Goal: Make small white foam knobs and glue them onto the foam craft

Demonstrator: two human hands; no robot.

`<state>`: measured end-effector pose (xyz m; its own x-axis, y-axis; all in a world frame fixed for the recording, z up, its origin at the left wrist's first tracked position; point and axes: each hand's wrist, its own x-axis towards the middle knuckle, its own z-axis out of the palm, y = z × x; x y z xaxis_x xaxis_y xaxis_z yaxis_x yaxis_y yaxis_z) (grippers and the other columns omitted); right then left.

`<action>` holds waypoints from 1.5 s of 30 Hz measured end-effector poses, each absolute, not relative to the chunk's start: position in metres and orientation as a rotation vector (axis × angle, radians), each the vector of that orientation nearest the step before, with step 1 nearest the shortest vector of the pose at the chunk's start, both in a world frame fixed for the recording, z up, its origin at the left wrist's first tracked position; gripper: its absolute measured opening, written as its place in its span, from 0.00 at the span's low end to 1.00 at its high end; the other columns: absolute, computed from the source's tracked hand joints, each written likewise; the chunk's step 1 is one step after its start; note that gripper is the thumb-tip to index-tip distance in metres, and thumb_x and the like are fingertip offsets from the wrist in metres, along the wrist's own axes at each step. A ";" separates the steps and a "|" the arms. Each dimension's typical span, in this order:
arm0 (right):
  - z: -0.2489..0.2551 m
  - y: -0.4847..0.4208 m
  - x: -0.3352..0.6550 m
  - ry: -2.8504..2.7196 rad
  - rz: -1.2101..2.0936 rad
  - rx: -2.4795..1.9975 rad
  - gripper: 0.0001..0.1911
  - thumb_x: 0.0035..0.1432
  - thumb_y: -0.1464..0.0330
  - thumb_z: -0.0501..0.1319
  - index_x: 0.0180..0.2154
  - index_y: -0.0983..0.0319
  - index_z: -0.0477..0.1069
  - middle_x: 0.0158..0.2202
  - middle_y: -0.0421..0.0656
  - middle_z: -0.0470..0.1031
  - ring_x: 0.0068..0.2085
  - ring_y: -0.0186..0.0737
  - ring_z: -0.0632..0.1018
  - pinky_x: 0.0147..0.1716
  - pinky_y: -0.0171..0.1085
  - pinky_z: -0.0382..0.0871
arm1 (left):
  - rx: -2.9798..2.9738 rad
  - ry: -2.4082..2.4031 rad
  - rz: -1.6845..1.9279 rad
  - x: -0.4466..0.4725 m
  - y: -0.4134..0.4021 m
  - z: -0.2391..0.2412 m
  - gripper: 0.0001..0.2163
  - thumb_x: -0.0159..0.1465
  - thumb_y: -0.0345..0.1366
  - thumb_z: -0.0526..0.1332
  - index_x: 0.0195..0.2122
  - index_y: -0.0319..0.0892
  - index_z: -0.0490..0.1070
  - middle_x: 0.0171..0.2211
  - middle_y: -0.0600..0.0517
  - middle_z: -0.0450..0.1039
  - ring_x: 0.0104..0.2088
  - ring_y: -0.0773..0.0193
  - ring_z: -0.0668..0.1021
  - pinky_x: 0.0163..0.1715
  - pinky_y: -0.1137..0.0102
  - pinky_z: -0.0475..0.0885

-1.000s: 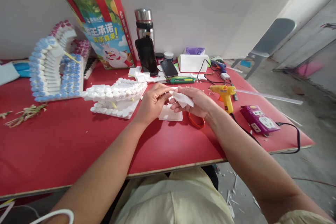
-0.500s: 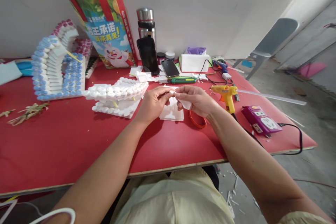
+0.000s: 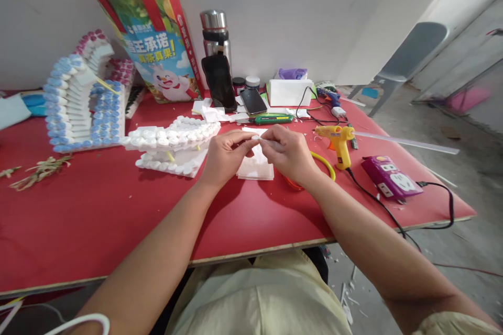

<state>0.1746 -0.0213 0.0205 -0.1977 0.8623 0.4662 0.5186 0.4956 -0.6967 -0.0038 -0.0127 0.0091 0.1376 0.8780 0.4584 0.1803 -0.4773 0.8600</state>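
Over a small stack of white tissue sheets [image 3: 255, 170], my two hands meet at the fingertips. My left hand [image 3: 225, 159] is closed, pinching one side of a small white rolled piece of tissue [image 3: 255, 137]. The other side is pinched by my right hand [image 3: 288, 153], whose fingers are curled and partly hide the piece. Beneath my right wrist lie a red ring [image 3: 293, 184] and a yellow ring [image 3: 329, 164], both partly covered. Left of my left hand stands a white model [image 3: 168, 138] covered with rounded white tufts.
A yellow glue gun [image 3: 337, 141] and a purple power strip [image 3: 391, 178] with cords lie at the right. Behind are a green cutter [image 3: 273, 119], phones, a steel flask [image 3: 214, 23] and a printed bag [image 3: 157, 47]. Blue-tipped models [image 3: 84, 104] stand at the left.
My right hand has turned inward and its fingers have curled more. The loose white sheet below its fingers no longer shows. The yellow ring has come into view beside the wrist.
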 end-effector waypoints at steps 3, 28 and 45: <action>0.022 -0.021 0.178 -1.902 0.517 -1.113 0.06 0.62 0.67 0.60 0.33 0.60 0.68 0.25 0.38 0.73 0.27 0.36 0.73 0.30 0.35 0.61 | 1.745 0.997 1.382 -0.005 -0.013 0.011 0.12 0.60 0.46 0.71 0.37 0.43 0.84 0.34 0.49 0.81 0.27 0.66 0.79 0.29 0.71 0.76; 0.020 -0.009 0.192 -1.915 0.913 -0.957 0.09 0.65 0.64 0.63 0.34 0.62 0.72 0.27 0.40 0.77 0.28 0.38 0.82 0.30 0.35 0.72 | 1.557 0.989 1.165 -0.002 -0.019 0.012 0.14 0.58 0.43 0.72 0.42 0.40 0.83 0.26 0.52 0.80 0.24 0.64 0.81 0.29 0.69 0.79; 0.019 -0.014 0.187 -1.798 0.822 -1.082 0.16 0.64 0.55 0.64 0.34 0.61 0.72 0.26 0.42 0.78 0.27 0.39 0.81 0.29 0.36 0.73 | 1.569 0.956 1.308 0.003 -0.019 0.010 0.14 0.61 0.46 0.70 0.36 0.40 0.77 0.27 0.53 0.76 0.22 0.68 0.78 0.25 0.72 0.74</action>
